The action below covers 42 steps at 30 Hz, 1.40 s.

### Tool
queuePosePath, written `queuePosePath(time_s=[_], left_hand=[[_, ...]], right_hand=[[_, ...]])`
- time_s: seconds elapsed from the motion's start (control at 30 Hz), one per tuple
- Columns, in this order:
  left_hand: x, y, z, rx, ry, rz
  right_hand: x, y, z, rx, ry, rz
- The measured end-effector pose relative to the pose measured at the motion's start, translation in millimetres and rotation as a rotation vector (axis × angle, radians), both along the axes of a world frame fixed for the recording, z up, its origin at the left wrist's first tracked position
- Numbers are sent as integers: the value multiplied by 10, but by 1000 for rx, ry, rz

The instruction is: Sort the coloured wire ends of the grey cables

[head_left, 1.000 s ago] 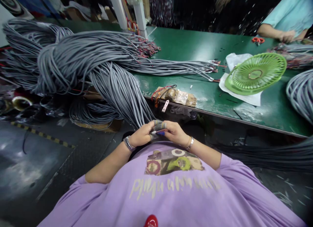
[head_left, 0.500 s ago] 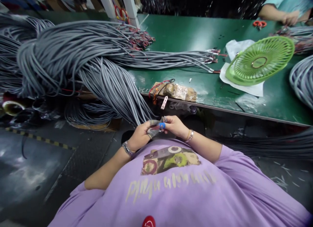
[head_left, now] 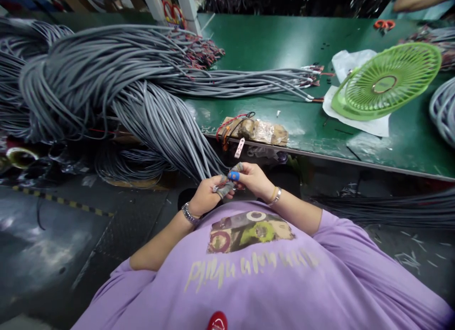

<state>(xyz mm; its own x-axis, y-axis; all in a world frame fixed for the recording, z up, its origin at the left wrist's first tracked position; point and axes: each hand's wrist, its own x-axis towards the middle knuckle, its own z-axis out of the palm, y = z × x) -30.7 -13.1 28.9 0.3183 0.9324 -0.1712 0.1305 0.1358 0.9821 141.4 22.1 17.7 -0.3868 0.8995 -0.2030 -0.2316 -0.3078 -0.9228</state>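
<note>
Moved: since half a second ago, the left grip [head_left: 207,196] shows its grey-covered fingers turned lower, below the right one's fingertips, and the co-worker's forearm [head_left: 423,0] has swung up, the hands gone from beside the scissors.
Left grip: closed, pinching the reddish wire ends [head_left: 221,183] between covered fingers.
Right grip [head_left: 256,180]: thumb and finger pressed together at the same wire ends, a blue wrap [head_left: 233,176] on one digit; which strand they pinch is too small to tell.
Wire ends: between the two grips, just in front of the purple shirt [head_left: 249,282], partly hidden by fingers.
Grey cable bundle [head_left: 170,131]: slopes down from the upper left to the grips.
Tabletop [head_left: 284,43]: green, beyond the grips, its near edge running off to their right.
Cardboard block [head_left: 265,132]: partly taped, on that edge just beyond the grips, a small pale tag [head_left: 240,148] hanging beside it.
Second cable row [head_left: 241,86]: farther beyond the block, stripped ends pointing right.
Green fan [head_left: 386,86]: well right of the grips and beyond them, over white paper [head_left: 373,127].
Scissors [head_left: 384,24]: orange-handled, farther still beyond the fan.
</note>
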Motion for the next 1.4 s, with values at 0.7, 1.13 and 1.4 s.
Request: queuePosePath(time_s=[0.7,1.13,1.4], left_hand=[[62,131,-46,-79,-108,161],[39,108,-29,-49,-18,42],[142,94,-32,-85,-199,344]], right_hand=[[138,-93,-80,62,-50,-24],[75,-35,54,-4,-8,51],[36,23,27,19,-27,-9]])
